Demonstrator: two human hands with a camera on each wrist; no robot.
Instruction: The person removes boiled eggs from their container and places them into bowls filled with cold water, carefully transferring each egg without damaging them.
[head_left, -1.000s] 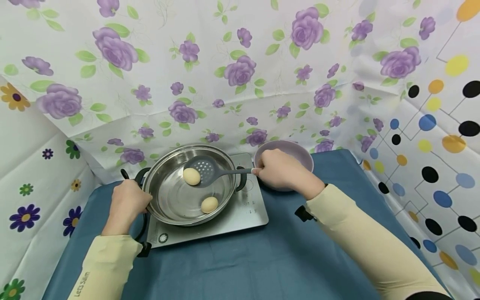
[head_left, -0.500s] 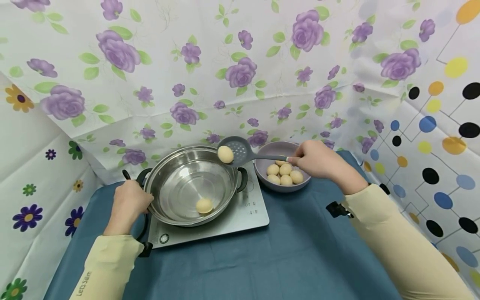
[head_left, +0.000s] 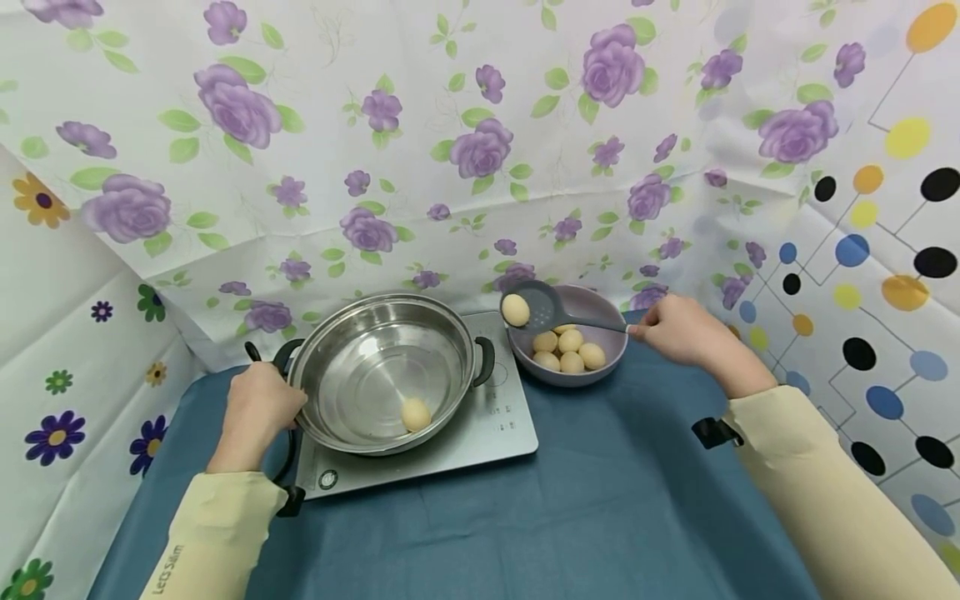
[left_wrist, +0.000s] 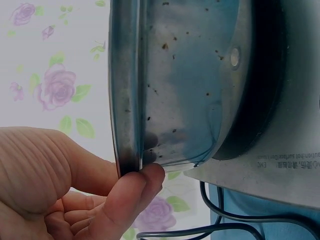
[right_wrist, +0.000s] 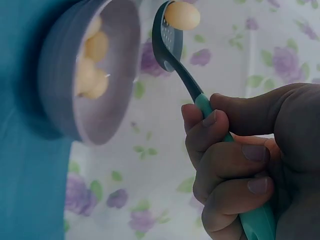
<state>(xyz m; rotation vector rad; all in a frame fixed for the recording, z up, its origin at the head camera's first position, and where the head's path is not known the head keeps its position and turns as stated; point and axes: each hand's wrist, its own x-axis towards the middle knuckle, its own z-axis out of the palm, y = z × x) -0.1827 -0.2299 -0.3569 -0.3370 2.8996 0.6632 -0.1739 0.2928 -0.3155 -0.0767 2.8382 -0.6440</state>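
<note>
My left hand (head_left: 258, 408) pinches the rim of a steel pot (head_left: 360, 392) at its left side, thumb and fingers on either side of the metal (left_wrist: 127, 100). One pale egg (head_left: 416, 414) lies in the pot. My right hand (head_left: 690, 333) grips the green handle (right_wrist: 257, 220) of a grey slotted skimmer (head_left: 547, 310), fingers curled around it. Another egg (head_left: 515, 310) sits at the far left edge of the skimmer's head, above the left back rim of a mauve bowl (head_left: 573, 379). Several more eggs (head_left: 571, 340) lie in that bowl.
Under the pot is a silver induction cooker (head_left: 498, 429), with a black cord (left_wrist: 225, 230) at its left side. Blue cloth (head_left: 465, 533) covers the table. Flowered sheets (head_left: 420, 183) stand behind and to the left, a dotted sheet (head_left: 892, 333) to the right.
The skimmer has lifted one egg out of the pot and moved right to above the bowl. My left hand stays on the rim. The egg left in the pot has shifted slightly.
</note>
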